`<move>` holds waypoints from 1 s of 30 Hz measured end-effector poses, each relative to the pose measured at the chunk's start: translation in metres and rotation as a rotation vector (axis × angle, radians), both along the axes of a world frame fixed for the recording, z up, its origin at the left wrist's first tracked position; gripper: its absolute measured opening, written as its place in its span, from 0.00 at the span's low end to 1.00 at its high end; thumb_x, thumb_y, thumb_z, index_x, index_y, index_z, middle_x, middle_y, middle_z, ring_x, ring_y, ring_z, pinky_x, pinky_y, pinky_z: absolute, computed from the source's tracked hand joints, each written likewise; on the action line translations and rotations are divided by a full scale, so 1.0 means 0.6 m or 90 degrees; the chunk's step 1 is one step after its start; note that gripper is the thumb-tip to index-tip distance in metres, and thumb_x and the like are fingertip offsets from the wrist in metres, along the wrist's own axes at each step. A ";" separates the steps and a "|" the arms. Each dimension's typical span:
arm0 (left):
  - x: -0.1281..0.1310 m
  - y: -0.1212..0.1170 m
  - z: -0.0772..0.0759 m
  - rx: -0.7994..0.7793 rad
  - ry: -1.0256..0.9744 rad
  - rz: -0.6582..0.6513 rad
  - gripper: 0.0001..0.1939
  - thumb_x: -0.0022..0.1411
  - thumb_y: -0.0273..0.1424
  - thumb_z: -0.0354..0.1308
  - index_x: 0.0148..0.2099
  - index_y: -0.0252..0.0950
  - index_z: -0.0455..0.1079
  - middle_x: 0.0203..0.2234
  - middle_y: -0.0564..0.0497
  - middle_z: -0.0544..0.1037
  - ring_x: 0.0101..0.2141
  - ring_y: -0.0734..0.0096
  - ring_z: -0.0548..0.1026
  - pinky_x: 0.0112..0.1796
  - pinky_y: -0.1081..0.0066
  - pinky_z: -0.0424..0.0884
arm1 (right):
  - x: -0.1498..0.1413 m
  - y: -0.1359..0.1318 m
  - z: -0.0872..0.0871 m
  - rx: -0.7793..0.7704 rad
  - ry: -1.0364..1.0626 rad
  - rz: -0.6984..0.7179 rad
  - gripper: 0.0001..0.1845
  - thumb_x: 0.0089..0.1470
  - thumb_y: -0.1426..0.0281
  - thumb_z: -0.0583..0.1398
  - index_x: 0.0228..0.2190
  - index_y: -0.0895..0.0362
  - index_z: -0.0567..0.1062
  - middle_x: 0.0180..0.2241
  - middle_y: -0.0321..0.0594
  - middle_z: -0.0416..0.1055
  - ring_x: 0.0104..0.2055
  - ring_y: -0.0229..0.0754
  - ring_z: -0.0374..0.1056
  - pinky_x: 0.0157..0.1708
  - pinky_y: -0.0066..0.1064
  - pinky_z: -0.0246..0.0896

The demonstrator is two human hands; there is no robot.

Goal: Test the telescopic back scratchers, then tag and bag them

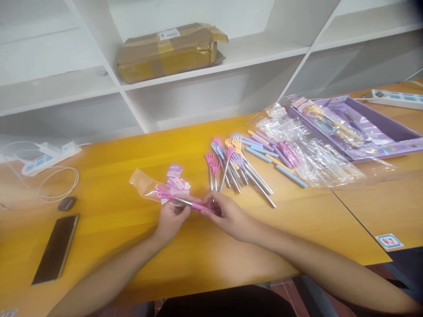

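A pink back scratcher (198, 205) with a metal rod lies slantwise between my hands, its hand-shaped head inside a clear plastic sleeve (142, 182). My left hand (173, 216) pinches the sleeve around the rod. Around the pink handle end, the fingers of my right hand (228, 215) are closed. Small purple and white cards (175, 171) lie in a loose stack just behind my left hand. Beyond my right hand spreads a pile of back scratcher heads on metal rods (238, 160), in pink, blue, yellow and purple. Several coloured handle tubes (259, 150) lie beside that pile.
Clear plastic sleeves (324, 163) are heaped at the right, against a purple box (390, 152) with packaged scratchers. A phone (56, 248), a small black case (67, 203) and a power strip (51, 158) lie at the left. A taped carton (172, 53) rests on the shelf.
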State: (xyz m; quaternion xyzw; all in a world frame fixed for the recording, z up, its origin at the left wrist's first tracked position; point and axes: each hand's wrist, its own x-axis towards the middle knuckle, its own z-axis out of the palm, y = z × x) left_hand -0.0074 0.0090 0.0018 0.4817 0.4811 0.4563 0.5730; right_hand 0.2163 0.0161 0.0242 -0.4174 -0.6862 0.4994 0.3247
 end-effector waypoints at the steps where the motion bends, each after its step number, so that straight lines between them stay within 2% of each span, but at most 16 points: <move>1: -0.001 0.003 -0.002 0.005 -0.008 0.014 0.07 0.61 0.33 0.72 0.40 0.35 0.84 0.40 0.43 0.89 0.46 0.53 0.86 0.54 0.59 0.80 | -0.002 -0.002 -0.003 -0.026 0.045 -0.007 0.13 0.67 0.59 0.64 0.39 0.54 0.68 0.32 0.34 0.70 0.31 0.37 0.66 0.32 0.30 0.62; 4: -0.007 0.016 -0.010 0.021 -0.089 0.122 0.10 0.62 0.36 0.72 0.40 0.35 0.82 0.39 0.43 0.88 0.43 0.55 0.87 0.49 0.61 0.82 | -0.001 0.001 -0.006 -0.069 0.180 0.021 0.15 0.67 0.58 0.65 0.41 0.53 0.67 0.37 0.36 0.70 0.36 0.39 0.73 0.35 0.31 0.69; 7: -0.015 0.031 -0.012 0.025 -0.184 0.228 0.14 0.58 0.37 0.76 0.41 0.35 0.79 0.38 0.44 0.88 0.40 0.58 0.87 0.40 0.66 0.81 | 0.007 0.013 -0.003 -0.038 0.262 0.065 0.13 0.69 0.58 0.63 0.45 0.54 0.74 0.45 0.43 0.70 0.41 0.40 0.77 0.39 0.33 0.76; 9: -0.017 0.037 -0.009 0.011 -0.213 0.247 0.17 0.55 0.38 0.78 0.41 0.35 0.78 0.38 0.45 0.88 0.39 0.60 0.87 0.38 0.68 0.80 | 0.012 0.018 -0.001 -0.003 0.275 0.079 0.11 0.71 0.60 0.62 0.47 0.54 0.78 0.48 0.45 0.70 0.41 0.38 0.77 0.40 0.33 0.79; 11: -0.015 0.035 -0.004 -0.005 -0.226 0.238 0.19 0.54 0.39 0.79 0.41 0.35 0.77 0.37 0.45 0.88 0.38 0.60 0.87 0.41 0.66 0.81 | 0.014 0.019 0.000 0.030 0.268 0.088 0.10 0.72 0.62 0.61 0.47 0.53 0.80 0.48 0.45 0.72 0.40 0.38 0.77 0.39 0.33 0.80; 15: -0.003 0.012 -0.002 -0.036 -0.207 0.153 0.19 0.56 0.41 0.78 0.41 0.34 0.79 0.36 0.44 0.87 0.39 0.56 0.87 0.45 0.59 0.83 | 0.013 0.011 -0.002 0.145 0.217 0.091 0.07 0.72 0.67 0.61 0.46 0.53 0.81 0.45 0.45 0.75 0.40 0.39 0.78 0.35 0.32 0.81; 18: 0.006 -0.014 -0.006 -0.036 -0.141 0.047 0.17 0.60 0.42 0.75 0.42 0.34 0.80 0.34 0.44 0.87 0.36 0.59 0.86 0.42 0.62 0.83 | 0.013 0.006 -0.003 0.293 0.158 0.066 0.06 0.69 0.72 0.63 0.46 0.52 0.80 0.42 0.44 0.78 0.42 0.41 0.77 0.37 0.32 0.79; 21: 0.013 -0.037 -0.006 -0.051 -0.097 -0.078 0.15 0.65 0.41 0.72 0.41 0.34 0.80 0.34 0.43 0.87 0.35 0.60 0.86 0.41 0.65 0.82 | 0.015 0.004 -0.001 0.363 0.124 0.072 0.07 0.69 0.75 0.64 0.46 0.52 0.79 0.41 0.43 0.78 0.43 0.41 0.76 0.40 0.33 0.76; 25: 0.018 -0.051 -0.001 -0.114 -0.159 -0.250 0.15 0.69 0.42 0.68 0.47 0.35 0.77 0.37 0.41 0.88 0.36 0.58 0.88 0.41 0.63 0.83 | 0.020 0.002 0.007 0.321 0.076 0.117 0.02 0.70 0.68 0.64 0.43 0.53 0.77 0.40 0.43 0.76 0.39 0.41 0.73 0.36 0.32 0.72; 30: 0.016 -0.051 0.002 -0.135 -0.176 -0.318 0.16 0.69 0.43 0.68 0.46 0.35 0.75 0.37 0.39 0.88 0.37 0.55 0.88 0.42 0.61 0.84 | 0.018 -0.003 0.015 0.206 0.086 0.115 0.06 0.70 0.65 0.64 0.39 0.54 0.76 0.39 0.39 0.69 0.32 0.35 0.66 0.30 0.28 0.65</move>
